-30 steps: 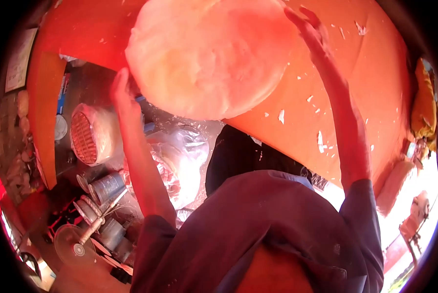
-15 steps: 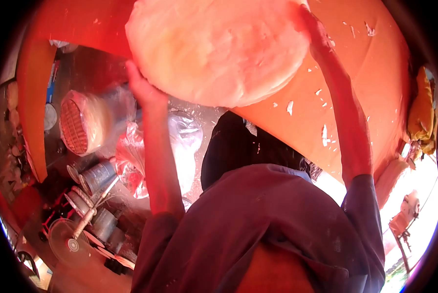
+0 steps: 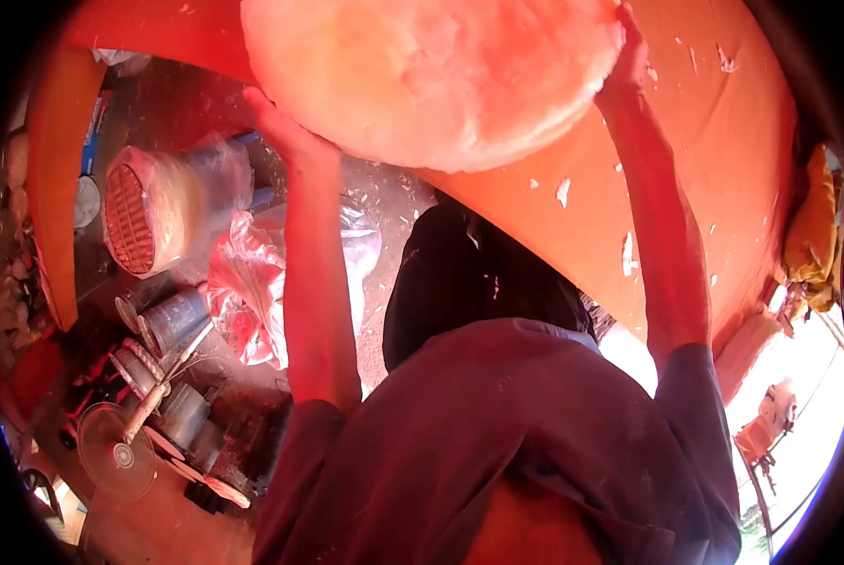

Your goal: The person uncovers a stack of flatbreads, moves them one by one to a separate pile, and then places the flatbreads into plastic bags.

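Note:
A large, pale, round slab with an uneven surface (image 3: 431,75) fills the top middle of the view, its upper part cut off by the frame. At its lower left edge is my left hand (image 3: 293,132), thumb outward and the other fingers hidden beneath the slab. My right hand (image 3: 627,66) grips the right edge, fingers against the rim. Under and beside the slab lies an orange surface (image 3: 592,254) scattered with small white scraps (image 3: 562,193).
To the left stand a plastic-wrapped roll (image 3: 172,202), a crumpled plastic bag (image 3: 248,292), metal cans (image 3: 172,320) and a fan (image 3: 121,452). A yellow cloth bundle (image 3: 811,231) is at the far right. Scraps litter the floor (image 3: 384,207).
The slab has shifted up slightly in view, its right edge further right. My right hand has moved right and a little down with it; my left hand is slightly higher.

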Available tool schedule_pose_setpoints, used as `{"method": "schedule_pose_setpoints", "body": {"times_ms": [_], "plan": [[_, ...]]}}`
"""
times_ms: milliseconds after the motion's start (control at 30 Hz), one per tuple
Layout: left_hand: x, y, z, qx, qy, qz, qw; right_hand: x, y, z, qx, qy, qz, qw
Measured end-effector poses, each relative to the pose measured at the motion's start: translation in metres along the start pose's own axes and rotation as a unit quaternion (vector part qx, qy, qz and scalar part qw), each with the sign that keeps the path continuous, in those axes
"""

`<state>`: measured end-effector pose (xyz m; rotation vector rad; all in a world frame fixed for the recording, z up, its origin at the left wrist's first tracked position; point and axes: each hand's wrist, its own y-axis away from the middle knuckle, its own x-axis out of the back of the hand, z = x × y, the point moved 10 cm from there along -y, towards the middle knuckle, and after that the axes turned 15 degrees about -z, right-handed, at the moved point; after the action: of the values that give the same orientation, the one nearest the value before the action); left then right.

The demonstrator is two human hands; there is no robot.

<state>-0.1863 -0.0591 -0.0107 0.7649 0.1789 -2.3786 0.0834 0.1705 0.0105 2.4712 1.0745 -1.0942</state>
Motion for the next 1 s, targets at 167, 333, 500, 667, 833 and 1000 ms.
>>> {"method": "schedule_pose_setpoints", "body": {"times_ms": [167, 333, 500, 667, 833, 1000], "plan": [[0.014, -0.004, 0.001, 0.006, -0.029, 0.018, 0.999, 0.037, 0.009, -0.005, 0.002, 0.113, 0.079, 0.99], [-0.011, 0.016, 0.016, 0.033, -0.028, 0.028, 0.999, 0.065, 0.024, -0.003, -0.078, 0.263, 0.16, 0.948], [-0.004, 0.005, 0.013, 0.018, -0.107, -0.008, 0.994, 0.06, 0.029, -0.008, -0.076, 0.368, 0.154, 0.914], [0.022, 0.007, 0.055, -0.014, -0.189, 0.068, 0.979, 0.011, 0.05, -0.102, 0.025, 0.699, 0.205, 0.684], [-0.157, 0.025, 0.124, -0.171, -0.605, -0.09, 0.772, -0.182, 0.052, -0.081, 0.127, 0.884, -0.064, 0.446], [-0.166, -0.012, 0.047, -0.229, -0.847, -0.215, 0.428, -0.14, 0.056, 0.008, 0.063, 0.864, -0.141, 0.479]]}}
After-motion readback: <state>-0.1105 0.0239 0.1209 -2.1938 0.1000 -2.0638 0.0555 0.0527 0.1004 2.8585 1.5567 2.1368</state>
